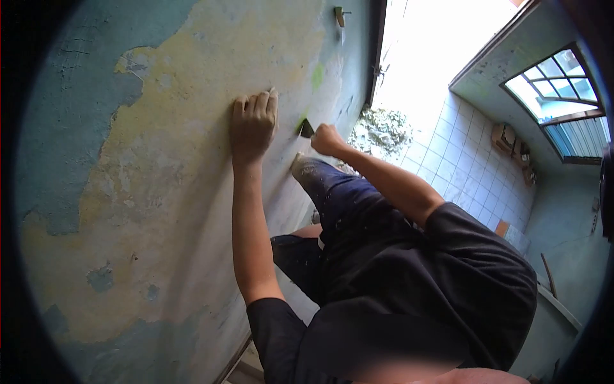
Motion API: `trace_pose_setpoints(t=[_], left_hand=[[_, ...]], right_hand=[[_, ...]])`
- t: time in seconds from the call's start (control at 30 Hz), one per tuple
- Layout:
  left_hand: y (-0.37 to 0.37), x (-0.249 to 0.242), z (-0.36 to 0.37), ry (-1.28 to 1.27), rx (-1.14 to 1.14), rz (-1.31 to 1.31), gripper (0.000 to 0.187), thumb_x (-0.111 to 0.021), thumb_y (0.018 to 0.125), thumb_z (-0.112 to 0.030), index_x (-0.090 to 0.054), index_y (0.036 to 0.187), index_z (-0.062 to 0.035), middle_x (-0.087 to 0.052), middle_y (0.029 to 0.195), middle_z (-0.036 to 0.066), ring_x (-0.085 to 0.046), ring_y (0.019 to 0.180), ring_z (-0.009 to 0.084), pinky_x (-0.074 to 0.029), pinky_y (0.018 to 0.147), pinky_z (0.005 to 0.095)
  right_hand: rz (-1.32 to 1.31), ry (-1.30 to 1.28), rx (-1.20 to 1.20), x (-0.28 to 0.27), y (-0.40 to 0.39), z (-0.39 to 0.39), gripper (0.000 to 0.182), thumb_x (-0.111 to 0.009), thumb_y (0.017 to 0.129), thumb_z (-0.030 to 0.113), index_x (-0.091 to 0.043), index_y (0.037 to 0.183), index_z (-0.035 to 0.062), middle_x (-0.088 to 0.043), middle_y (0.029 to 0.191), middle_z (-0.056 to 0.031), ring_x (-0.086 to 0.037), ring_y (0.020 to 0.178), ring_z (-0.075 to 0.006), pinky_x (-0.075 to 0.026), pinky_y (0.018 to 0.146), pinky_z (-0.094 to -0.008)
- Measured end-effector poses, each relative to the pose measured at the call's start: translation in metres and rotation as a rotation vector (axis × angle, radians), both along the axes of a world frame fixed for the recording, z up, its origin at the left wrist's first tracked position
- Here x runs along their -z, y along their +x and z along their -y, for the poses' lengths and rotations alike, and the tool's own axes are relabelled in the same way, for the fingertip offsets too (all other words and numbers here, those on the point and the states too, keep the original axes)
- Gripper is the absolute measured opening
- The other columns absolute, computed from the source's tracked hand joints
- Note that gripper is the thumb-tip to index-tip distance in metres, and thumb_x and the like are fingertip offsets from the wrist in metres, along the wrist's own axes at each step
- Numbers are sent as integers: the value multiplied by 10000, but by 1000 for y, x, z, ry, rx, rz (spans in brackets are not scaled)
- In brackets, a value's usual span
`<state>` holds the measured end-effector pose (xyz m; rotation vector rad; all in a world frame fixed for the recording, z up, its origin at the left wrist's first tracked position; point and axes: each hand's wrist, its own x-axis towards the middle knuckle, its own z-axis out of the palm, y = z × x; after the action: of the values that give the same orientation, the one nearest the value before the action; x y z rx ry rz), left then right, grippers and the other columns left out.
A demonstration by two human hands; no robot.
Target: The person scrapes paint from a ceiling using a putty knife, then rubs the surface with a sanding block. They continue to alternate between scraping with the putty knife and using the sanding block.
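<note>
My left hand is closed, with its bent fingers against the peeling wall. Anything inside those fingers is hidden. To its right, my right hand grips a scraper, whose dark triangular blade sticks out toward the wall; the handle is hidden in the fist. Bare yellowish and whitish patches spread over much of the wall, bordered by remaining blue-green paint. Just below the scraper in view is my dusty knee.
A heap of pale flakes and rubble lies on the tiled floor by a bright doorway. A small bracket juts from the wall higher up. Boxes stand beneath a barred window. A stick leans at right.
</note>
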<state>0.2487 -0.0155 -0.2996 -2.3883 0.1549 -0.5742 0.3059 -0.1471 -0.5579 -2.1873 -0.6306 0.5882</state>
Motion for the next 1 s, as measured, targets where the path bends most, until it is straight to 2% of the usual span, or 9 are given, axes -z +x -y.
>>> trace_pose_setpoints(t=[0.07, 0.27, 0.33, 0.47, 0.5, 0.6, 0.8, 0.9, 1.0], left_hand=[[-9, 10, 5, -59, 5, -10, 193, -653, 932, -226, -708, 1102, -153, -664, 929, -15, -634, 839, 138, -444, 878, 350], [-10, 12, 3, -61, 31, 11, 178, -644, 945, -214, -720, 1093, -150, -666, 914, -15, -638, 835, 132, -440, 866, 348], [-2, 9, 2, -57, 57, 39, 171, -642, 948, -211, -724, 1085, -150, -667, 913, -14, -639, 836, 129, -439, 865, 348], [-12, 12, 10, -86, 41, 0, 158, -624, 950, -194, -704, 1070, -129, -648, 879, 2, -641, 847, 149, -454, 854, 354], [-8, 7, 8, -55, 27, -6, 151, -624, 952, -197, -705, 1061, -130, -649, 881, 1, -642, 848, 150, -455, 850, 354], [-7, 12, 5, -97, 28, 1, 151, -624, 955, -202, -704, 1061, -131, -651, 885, 2, -642, 854, 147, -452, 853, 352], [-7, 12, 4, -84, 59, 14, 150, -625, 957, -208, -705, 1056, -129, -646, 877, -1, -639, 838, 147, -450, 851, 347], [-5, 13, 3, -88, 63, 25, 146, -628, 957, -210, -708, 1049, -129, -645, 874, -3, -636, 827, 147, -450, 848, 344], [-6, 9, 8, -89, 32, 7, 146, -631, 957, -209, -711, 1049, -130, -643, 871, -3, -632, 823, 145, -450, 851, 343]], right_hand=[[-72, 73, -47, -72, -18, 26, 309, -605, 848, 193, -681, 726, -80, -648, 797, -342, -684, 817, -490, -542, 795, -523], [-151, 100, -15, -74, -19, 35, 293, -593, 858, 184, -677, 747, -73, -631, 745, -334, -680, 770, -482, -535, 762, -524], [-91, 161, -62, -99, -24, 40, 309, -596, 867, 193, -681, 770, -88, -646, 797, -354, -689, 835, -499, -554, 795, -523], [-150, 35, 92, -56, -15, 5, 363, -593, 857, 179, -648, 757, -165, -610, 795, -421, -674, 866, -538, -551, 852, -523], [-218, 31, 73, -53, -8, 9, 338, -595, 852, 174, -661, 760, -144, -624, 820, -410, -678, 874, -529, -549, 865, -525], [-128, 109, -16, -73, -27, 27, 330, -594, 849, 182, -673, 762, -127, -642, 838, -395, -680, 883, -523, -552, 870, -522], [-118, 79, 21, -51, -22, 17, 332, -577, 858, 191, -686, 750, -103, -649, 839, -367, -676, 884, -523, -538, 885, -532], [-122, 70, -58, -78, -36, 21, 327, -593, 849, 194, -691, 774, -108, -662, 872, -375, -688, 910, -503, -551, 865, -528], [-96, 16, -7, -36, -14, 16, 333, -586, 854, 192, -681, 768, -116, -659, 865, -377, -689, 900, -504, -548, 872, -529]])
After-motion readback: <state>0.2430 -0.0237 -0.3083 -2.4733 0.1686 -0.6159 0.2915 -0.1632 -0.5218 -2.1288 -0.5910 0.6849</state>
